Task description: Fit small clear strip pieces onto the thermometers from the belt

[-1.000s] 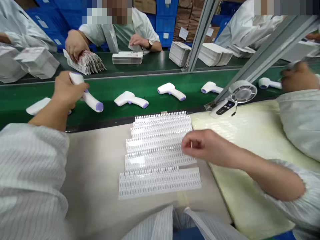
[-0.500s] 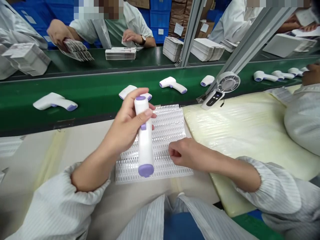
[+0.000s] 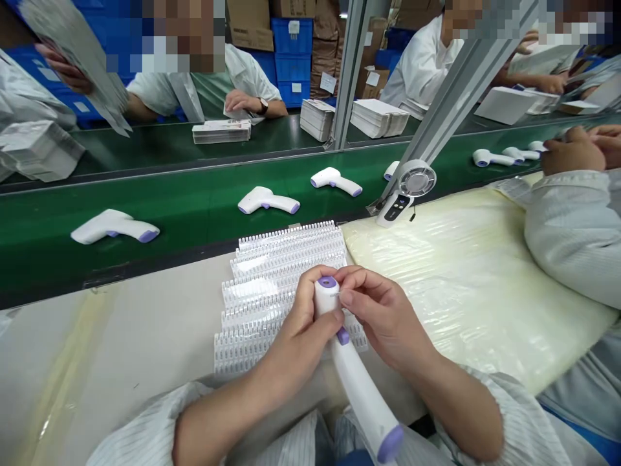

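the white thermometer (image 3: 356, 388) has just gone from the left hand alone to both hands, and it now sits at 6 o'clock, low in front of the chest, tilted with its purple-capped end down toward 5 o'clock and its nose up toward 12. the left grip (image 3: 301, 330) is clamped round the body just below the nose, and the right grip (image 3: 383, 317) has come across, its fingertips (image 3: 345, 298) pinched together on the nose. whether they hold anything small there is too hard to tell.

just behind the hands, at 11 o'clock, rows of clear plastic strips (image 3: 272, 278) lie overlapped on the beige counter (image 3: 145, 336). at 3 o'clock a pale quilted pad (image 3: 466, 278) lies beside them, and a small white fan (image 3: 414, 178) stands at 1 o'clock. along the green belt (image 3: 204, 188) at 12 o'clock, more thermometers (image 3: 268, 200) lie on their sides. a co-worker's hand (image 3: 572, 152) is at 2 o'clock by the belt's far end, and across the belt another person's hand (image 3: 242, 100) rests beside a stack of printed cards (image 3: 220, 133).
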Demonstrator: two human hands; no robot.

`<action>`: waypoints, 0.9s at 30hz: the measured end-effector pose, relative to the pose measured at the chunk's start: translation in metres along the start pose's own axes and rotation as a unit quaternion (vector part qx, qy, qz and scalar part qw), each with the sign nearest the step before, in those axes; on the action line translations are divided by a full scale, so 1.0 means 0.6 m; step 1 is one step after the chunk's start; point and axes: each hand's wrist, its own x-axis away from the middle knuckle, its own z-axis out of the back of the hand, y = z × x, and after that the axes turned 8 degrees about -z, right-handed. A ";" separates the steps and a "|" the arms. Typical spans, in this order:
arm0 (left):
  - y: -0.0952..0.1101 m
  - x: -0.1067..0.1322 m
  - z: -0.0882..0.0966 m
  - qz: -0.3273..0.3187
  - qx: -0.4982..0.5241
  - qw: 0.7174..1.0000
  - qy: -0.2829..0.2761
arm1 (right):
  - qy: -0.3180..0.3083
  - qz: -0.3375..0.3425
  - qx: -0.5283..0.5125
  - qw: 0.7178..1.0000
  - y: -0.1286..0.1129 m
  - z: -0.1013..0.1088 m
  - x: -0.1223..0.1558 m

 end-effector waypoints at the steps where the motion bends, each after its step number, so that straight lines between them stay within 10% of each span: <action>1: -0.001 0.000 -0.001 0.003 0.003 1.000 0.002 | 0.000 0.004 0.005 1.000 0.002 0.000 0.000; 27: -0.024 -0.001 0.014 -0.016 -0.051 0.998 0.038 | 0.026 -0.038 -0.034 0.998 -0.008 -0.008 -0.010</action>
